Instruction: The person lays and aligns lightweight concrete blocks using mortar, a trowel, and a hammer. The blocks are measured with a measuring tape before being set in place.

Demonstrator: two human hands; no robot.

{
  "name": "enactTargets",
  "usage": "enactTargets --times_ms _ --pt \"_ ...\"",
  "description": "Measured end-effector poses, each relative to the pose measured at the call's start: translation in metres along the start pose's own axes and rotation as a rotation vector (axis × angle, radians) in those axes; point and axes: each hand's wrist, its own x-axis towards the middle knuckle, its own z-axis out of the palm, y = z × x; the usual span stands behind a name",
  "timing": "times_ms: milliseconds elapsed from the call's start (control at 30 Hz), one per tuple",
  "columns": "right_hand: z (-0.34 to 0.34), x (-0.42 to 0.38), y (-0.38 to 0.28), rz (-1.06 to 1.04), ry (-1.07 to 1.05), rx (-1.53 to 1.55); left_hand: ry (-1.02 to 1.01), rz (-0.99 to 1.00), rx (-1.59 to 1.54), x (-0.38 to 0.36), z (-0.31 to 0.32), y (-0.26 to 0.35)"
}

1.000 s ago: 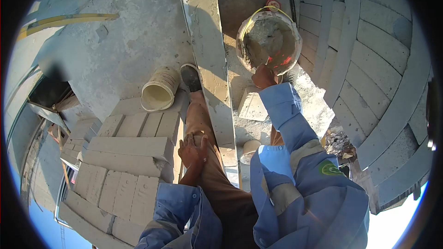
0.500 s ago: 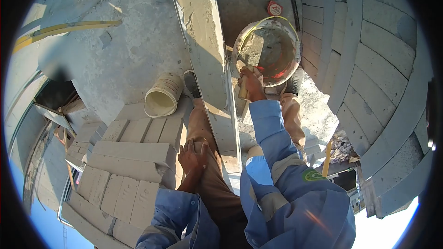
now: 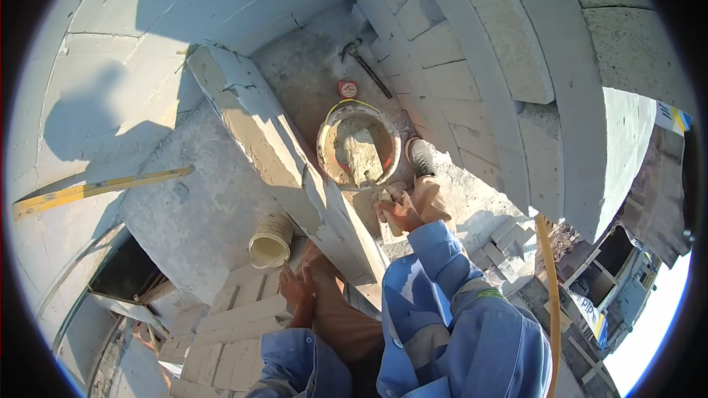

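Hammer (image 3: 375, 76) near red tape measure (image 3: 348, 89)

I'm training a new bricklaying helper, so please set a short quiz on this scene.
1. What does the right hand hold? A) hammer B) trowel C) tape measure
2. True or false: the hammer lies inside the mortar bucket.
3. Fill in: the left hand rests against the person's own ___.

Key: 1. B. 2. False; the hammer lies on the floor beyond the mortar bucket. 3. Leg.
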Motion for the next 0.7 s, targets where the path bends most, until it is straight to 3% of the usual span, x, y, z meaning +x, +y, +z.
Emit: enactTargets --times_ms 33,100,167,267,400,467,533,600,633,700 --pt "-0.005 -0.020 -0.017 -0.136 -0.019 -0.044 0.029 0.089 -0.009 0.006 -0.005 0.007" --pt "-0.007 -0.078 -0.109 0.116 -0.049 0.193 0.081 0.202 0.017 0.012 -0.021 0.020" --pt "-0.008 -0.132 -0.168 0.099 -0.022 0.215 0.142 0.348 -0.035 0.022 -0.029 0.053" --pt "-0.018 -0.205 -0.222 -0.056 -0.019 0.265 0.023 0.448 -0.371 -0.024 -0.080 0.172" --pt "-0.037 -0.294 -0.292 -0.183 0.037 0.293 -0.235 0.706 -0.887 -0.020 -0.082 0.286" --pt "-0.058 -0.333 -0.324 -0.236 0.066 0.321 -0.234 0.667 -0.985 -0.088 -0.148 0.372" --pt "-0.079 -0.365 -0.346 -0.277 0.097 0.364 -0.067 1.051 -0.963 -0.124 -0.194 0.439" --pt "-0.101 -0.389 -0.356 -0.290 0.303 0.336 0.080 1.342 -0.968 -0.137 -0.217 0.498" --pt "-0.116 -0.395 -0.353 -0.295 0.299 0.329 0.087 1.344 -0.975 -0.146 -0.219 0.523" --pt "-0.140 -0.403 -0.346 -0.368 0.453 0.294 0.550 1.473 -0.628 -0.167 -0.214 0.562"
